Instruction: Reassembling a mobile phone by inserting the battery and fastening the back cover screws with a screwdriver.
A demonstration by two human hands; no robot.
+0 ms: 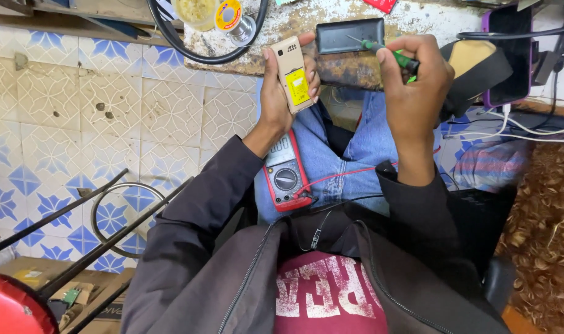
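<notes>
My left hand [281,93] grips a beige keypad phone [291,73], held upright with its back off and a yellow battery showing. My right hand [415,86] holds a green-handled screwdriver [390,54], its thin shaft pointing left over a dark rectangular cover [349,34] that lies on the worn bench edge. The screwdriver tip is apart from the phone. A red and grey multimeter [286,170] rests on my left thigh, on blue jeans, with a red lead [344,174] running across my lap.
A spool of solder [231,15] and a black cable loop [189,52] sit on the bench at top. A purple-cased phone [508,55] and white cables [511,127] are at right. Black metal rods [78,247] cross the blue-patterned tile floor [78,111].
</notes>
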